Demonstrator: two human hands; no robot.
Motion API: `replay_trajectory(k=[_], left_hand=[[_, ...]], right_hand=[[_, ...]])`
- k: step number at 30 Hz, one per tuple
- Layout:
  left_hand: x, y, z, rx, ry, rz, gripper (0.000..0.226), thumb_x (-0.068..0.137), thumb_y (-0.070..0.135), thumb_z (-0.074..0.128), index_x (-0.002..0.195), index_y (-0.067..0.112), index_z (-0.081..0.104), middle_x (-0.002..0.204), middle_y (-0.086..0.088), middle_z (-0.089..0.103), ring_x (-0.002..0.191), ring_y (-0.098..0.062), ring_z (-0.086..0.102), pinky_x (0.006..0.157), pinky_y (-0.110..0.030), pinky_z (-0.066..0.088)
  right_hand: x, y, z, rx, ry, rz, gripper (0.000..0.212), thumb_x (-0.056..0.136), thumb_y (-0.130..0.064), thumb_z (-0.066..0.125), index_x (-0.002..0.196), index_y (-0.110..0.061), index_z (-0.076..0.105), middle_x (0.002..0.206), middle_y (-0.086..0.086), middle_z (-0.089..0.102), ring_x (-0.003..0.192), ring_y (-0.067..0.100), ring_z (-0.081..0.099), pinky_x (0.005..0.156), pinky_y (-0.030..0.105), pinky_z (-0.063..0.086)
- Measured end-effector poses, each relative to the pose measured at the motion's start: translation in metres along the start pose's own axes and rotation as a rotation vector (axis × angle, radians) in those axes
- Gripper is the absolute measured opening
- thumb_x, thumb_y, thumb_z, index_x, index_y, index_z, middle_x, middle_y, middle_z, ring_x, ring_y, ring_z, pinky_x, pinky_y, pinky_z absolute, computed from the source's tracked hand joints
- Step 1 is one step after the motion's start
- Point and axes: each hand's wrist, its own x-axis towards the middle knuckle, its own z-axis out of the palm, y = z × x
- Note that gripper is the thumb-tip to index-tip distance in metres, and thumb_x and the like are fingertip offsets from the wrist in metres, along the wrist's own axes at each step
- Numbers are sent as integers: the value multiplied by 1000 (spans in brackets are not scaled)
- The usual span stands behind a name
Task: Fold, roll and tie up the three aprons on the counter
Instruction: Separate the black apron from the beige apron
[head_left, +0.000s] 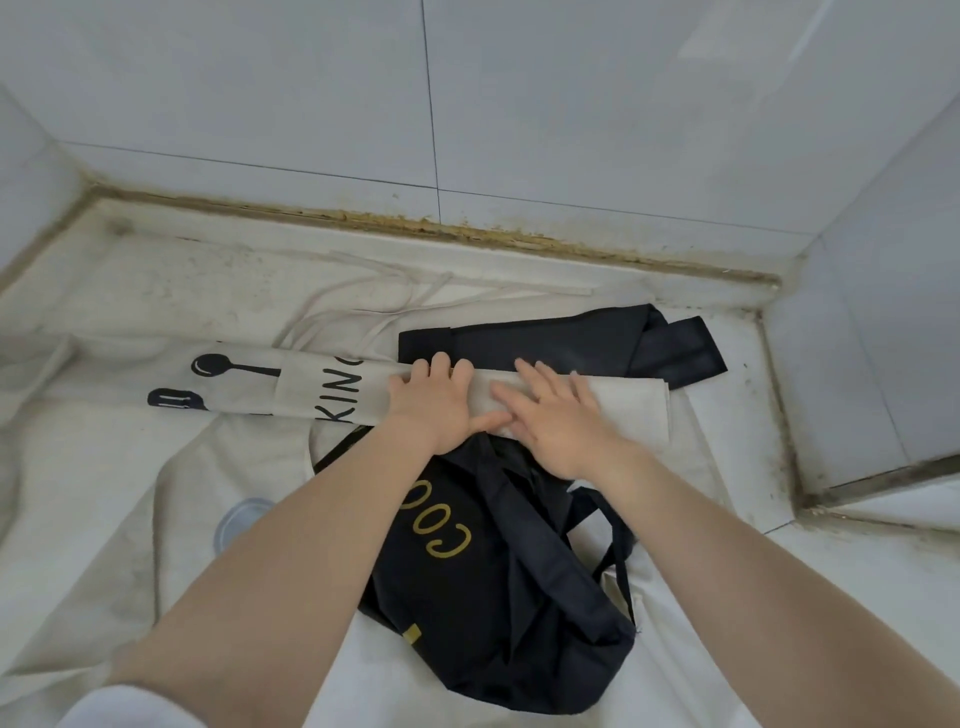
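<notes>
Crumpled black apron (483, 587) lies nearest, beyond it both hands, left (434, 402) and right (558, 421), press flat, fingers straight, on the folded beige apron (332, 387).

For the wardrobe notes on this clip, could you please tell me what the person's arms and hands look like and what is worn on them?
Both forearms are bare. The left hand and right hand wear no gloves, rings or watch. A white sleeve edge shows at the left arm's lower end.

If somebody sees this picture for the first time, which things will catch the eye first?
Both bare hands, left hand and right hand, press flat on a long folded cream apron with black spoon print lying across the counter's middle. A crumpled dark navy apron with gold letters lies nearer the person, and a folded dark navy apron lies behind, toward the white tiled wall.
</notes>
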Motion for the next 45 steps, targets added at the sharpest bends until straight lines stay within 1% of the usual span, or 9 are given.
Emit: replay_trajectory(k=[6, 11, 17, 21, 29, 35, 39, 41, 45], left_hand=[[-2, 1, 3, 8, 9, -45, 80, 80, 78, 24, 134, 19, 29, 135, -7, 32, 124, -29, 34, 97, -45, 34], [0, 14, 1, -22, -17, -137, 73, 86, 71, 28, 135, 16, 26, 137, -10, 31, 125, -32, 32, 98, -46, 31], [-2, 22, 1, -87, -29, -203, 79, 86, 71, 30, 141, 15, 19, 142, -12, 24, 130, -34, 27, 102, -47, 28], [-6, 29, 1, -110, -35, -239, 98, 73, 84, 32, 143, 17, 17, 146, -12, 18, 132, -35, 24, 103, -48, 27], [-10, 37, 6, -17, 8, -228, 93, 77, 80, 36, 143, 16, 18, 145, -11, 21, 133, -32, 22, 108, -56, 17], [-12, 67, 5, -38, 187, 309, 46, 91, 13, 44, 134, 25, 35, 122, -9, 33, 111, -29, 38, 91, -36, 33], [-16, 62, 2, -203, 260, 359, 37, 98, 27, 39, 134, 21, 43, 119, -8, 39, 99, -27, 50, 83, -35, 43], [-24, 60, -5, -313, 344, 401, 35, 98, 29, 41, 127, 13, 51, 118, -9, 45, 93, -26, 54, 74, -33, 46], [-46, 65, -21, -396, 552, 558, 38, 91, 31, 37, 108, 7, 61, 97, -10, 56, 70, -24, 58, 54, -28, 43]], right_hand=[[-17, 37, 17, 95, -38, 173, 51, 100, -47, 9, 148, -40, -8, 156, -9, -23, 143, 14, -22, 115, 38, -12], [-40, 66, 16, 263, 283, 383, 49, 100, -24, 36, 148, -20, 23, 157, 9, 13, 143, 28, 13, 114, 37, 17], [-42, 76, 0, 937, 566, 617, 18, 88, -17, 63, 103, -12, 54, 87, 1, 49, 84, 18, 49, 73, 26, 38], [-45, 86, -1, 1230, 439, 618, 44, 87, -15, 64, 60, -18, 29, 61, 0, 29, 56, 14, 25, 51, 26, 21], [-40, 79, -4, 834, 398, 663, 18, 94, -17, 52, 84, -10, 39, 80, 4, 44, 77, 22, 43, 67, 31, 35], [-49, 77, -19, 1398, 251, 650, 20, 84, -9, 67, 103, -4, 61, 94, 9, 64, 81, 22, 62, 71, 31, 50], [-53, 75, -30, 1638, 108, 588, 32, 88, -7, 61, 119, -1, 59, 77, 6, 68, 84, 24, 62, 89, 38, 48], [-61, 73, -39, 1742, 51, 519, 30, 89, -4, 56, 118, 1, 58, 55, 2, 62, 74, 20, 60, 85, 33, 50], [-91, 73, -55, 1852, -17, 506, 20, 88, 2, 43, 89, 0, 63, 69, 8, 69, 62, 16, 69, 55, 23, 56]])
